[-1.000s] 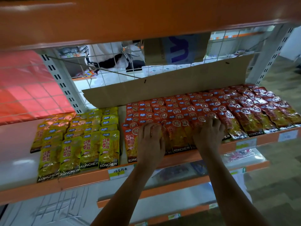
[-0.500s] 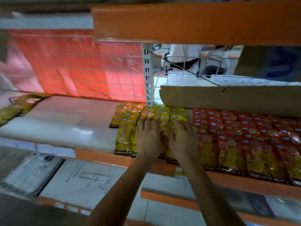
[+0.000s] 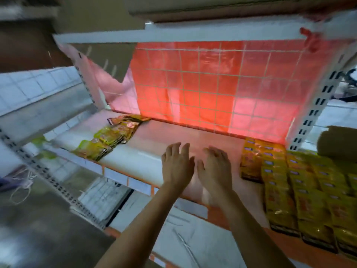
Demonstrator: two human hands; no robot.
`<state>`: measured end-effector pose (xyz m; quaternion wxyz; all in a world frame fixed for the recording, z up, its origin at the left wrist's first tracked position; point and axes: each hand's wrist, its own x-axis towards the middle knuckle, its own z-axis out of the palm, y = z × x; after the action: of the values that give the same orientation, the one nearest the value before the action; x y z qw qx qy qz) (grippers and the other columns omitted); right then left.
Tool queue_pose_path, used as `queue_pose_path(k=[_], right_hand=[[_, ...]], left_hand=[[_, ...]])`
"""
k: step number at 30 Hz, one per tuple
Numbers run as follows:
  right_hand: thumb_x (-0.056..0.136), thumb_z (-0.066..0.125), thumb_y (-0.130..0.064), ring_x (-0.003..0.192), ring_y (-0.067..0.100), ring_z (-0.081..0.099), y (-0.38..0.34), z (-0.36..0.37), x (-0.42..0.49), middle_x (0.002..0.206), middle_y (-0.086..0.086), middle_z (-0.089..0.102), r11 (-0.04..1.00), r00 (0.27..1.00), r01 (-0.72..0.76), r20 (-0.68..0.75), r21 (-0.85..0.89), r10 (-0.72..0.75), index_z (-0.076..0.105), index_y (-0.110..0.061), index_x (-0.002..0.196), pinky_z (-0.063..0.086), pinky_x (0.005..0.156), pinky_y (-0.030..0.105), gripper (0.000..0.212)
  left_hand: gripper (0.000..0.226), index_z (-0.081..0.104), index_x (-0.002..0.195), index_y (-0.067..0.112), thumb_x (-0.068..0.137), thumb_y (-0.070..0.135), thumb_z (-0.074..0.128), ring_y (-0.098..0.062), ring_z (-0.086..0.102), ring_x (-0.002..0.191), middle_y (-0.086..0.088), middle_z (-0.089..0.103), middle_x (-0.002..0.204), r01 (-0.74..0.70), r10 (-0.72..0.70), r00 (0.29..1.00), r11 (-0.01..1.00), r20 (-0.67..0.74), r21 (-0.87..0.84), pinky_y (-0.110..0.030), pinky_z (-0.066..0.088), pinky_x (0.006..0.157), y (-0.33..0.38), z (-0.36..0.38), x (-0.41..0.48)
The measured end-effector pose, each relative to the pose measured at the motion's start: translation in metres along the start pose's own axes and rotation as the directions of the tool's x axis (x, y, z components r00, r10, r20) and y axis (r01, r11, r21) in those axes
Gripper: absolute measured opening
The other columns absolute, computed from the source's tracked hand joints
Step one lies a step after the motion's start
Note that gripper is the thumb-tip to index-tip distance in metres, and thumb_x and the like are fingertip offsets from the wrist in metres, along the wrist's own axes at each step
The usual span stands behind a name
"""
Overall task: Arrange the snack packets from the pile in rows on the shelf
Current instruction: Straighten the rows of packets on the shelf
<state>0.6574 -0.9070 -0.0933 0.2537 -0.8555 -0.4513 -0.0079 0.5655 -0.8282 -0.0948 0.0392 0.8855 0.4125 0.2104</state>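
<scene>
Yellow snack packets (image 3: 301,192) bear small blue labels; the pile (image 3: 112,138) is yellow-green and orange. A white wire grid crosses the red backing sheet (image 3: 212,89). The shelf's front edge (image 3: 231,215) is orange.

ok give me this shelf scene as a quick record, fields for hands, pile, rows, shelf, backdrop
left hand: open, fingers spread, holds nothing
right hand: open beside it, holds nothing
pile: loose yellow packets, left rear of shelf
rows: yellow packets in neat rows, right side
shelf: bare stretch under both hands
backdrop: red sheet behind wire grid

White shelf (image 3: 154,151), loose yellow packet pile (image 3: 112,137), yellow packet rows (image 3: 301,190)
</scene>
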Motion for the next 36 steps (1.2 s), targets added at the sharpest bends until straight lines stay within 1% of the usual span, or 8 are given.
queue_pose_path(k=[5,14,17,20,25,29,34,36], right_hand=[[0.094,0.049,-0.028,0.123,0.023,0.043,-0.079,0.041,0.033,0.130,0.005,0.051,0.998,0.996,0.070,0.055,-0.002,-0.070,0.051,-0.013,0.123,0.032,0.103,0.031,0.033],[0.089,0.049,-0.018,0.124,0.022,0.040,-0.177,0.107,0.086,0.134,0.002,0.048,0.980,0.960,0.189,0.200,0.057,-0.196,0.045,-0.020,0.133,0.032,0.103,0.030,0.044],[0.094,0.045,-0.019,0.120,0.024,0.042,-0.195,0.124,0.110,0.132,0.005,0.048,0.975,0.951,0.215,0.218,0.047,-0.220,0.042,-0.019,0.136,0.036,0.099,0.033,0.042],[0.095,0.042,-0.016,0.112,0.028,0.044,-0.213,0.138,0.132,0.121,0.007,0.049,0.970,0.948,0.242,0.208,0.026,-0.242,0.039,-0.031,0.139,0.040,0.091,0.036,0.047],[0.102,0.033,-0.035,0.116,0.031,0.042,-0.233,0.159,0.159,0.130,0.011,0.040,0.972,0.936,0.232,0.278,-0.023,-0.217,0.032,-0.040,0.143,0.037,0.093,0.039,0.042],[0.099,0.036,-0.044,0.118,0.036,0.040,-0.234,0.164,0.173,0.132,0.012,0.039,0.978,0.939,0.201,0.297,-0.060,-0.175,0.048,-0.037,0.131,0.037,0.092,0.041,0.035],[0.093,0.048,-0.030,0.113,0.036,0.043,-0.226,0.162,0.173,0.131,0.012,0.040,0.994,0.967,-0.039,0.254,0.104,0.011,0.053,-0.026,0.119,0.040,0.094,0.044,0.027],[0.091,0.051,-0.017,0.111,0.038,0.042,-0.218,0.157,0.169,0.130,0.012,0.036,0.991,0.971,-0.037,0.239,0.126,0.006,0.050,-0.024,0.120,0.043,0.092,0.044,0.030]], left_hand=[[0.055,0.041,0.140,0.017,0.091,0.039,0.054,-0.029,0.034,0.132,-0.011,0.040,0.143,0.160,-0.161,0.987,0.986,-0.001,0.041,-0.042,0.037,0.099,-0.091,-0.003,0.033],[0.049,0.047,0.124,0.005,0.092,0.042,0.053,-0.037,0.044,0.117,-0.021,0.049,0.122,0.374,-0.371,0.927,0.922,-0.056,0.097,-0.044,0.038,0.093,-0.213,-0.014,0.080],[0.052,0.046,0.130,0.009,0.091,0.043,0.054,-0.040,0.044,0.115,-0.024,0.049,0.121,0.423,-0.422,0.906,0.896,-0.042,0.132,-0.044,0.039,0.092,-0.242,-0.018,0.097],[0.047,0.051,0.125,0.014,0.091,0.047,0.052,-0.040,0.048,0.109,-0.025,0.055,0.114,0.476,-0.473,0.879,0.866,-0.062,0.151,-0.043,0.043,0.087,-0.260,-0.019,0.108],[0.041,0.056,0.115,0.021,0.092,0.053,0.043,-0.036,0.051,0.104,-0.019,0.061,0.107,0.487,-0.487,0.871,0.848,-0.056,0.208,-0.041,0.043,0.085,-0.273,-0.011,0.114],[0.039,0.057,0.109,0.020,0.093,0.053,0.043,-0.034,0.051,0.103,-0.014,0.062,0.106,0.469,-0.465,0.882,0.849,-0.076,0.242,-0.039,0.043,0.083,-0.271,-0.011,0.117],[0.029,0.052,0.113,0.021,0.092,0.041,0.054,-0.030,0.051,0.107,-0.007,0.055,0.118,0.449,-0.452,0.891,0.872,-0.034,0.196,-0.035,0.041,0.086,-0.261,-0.009,0.119],[0.026,0.052,0.117,0.020,0.093,0.029,0.055,-0.029,0.051,0.109,-0.007,0.047,0.128,0.465,-0.461,0.885,0.877,-0.054,0.124,-0.035,0.040,0.089,-0.255,-0.007,0.119]])
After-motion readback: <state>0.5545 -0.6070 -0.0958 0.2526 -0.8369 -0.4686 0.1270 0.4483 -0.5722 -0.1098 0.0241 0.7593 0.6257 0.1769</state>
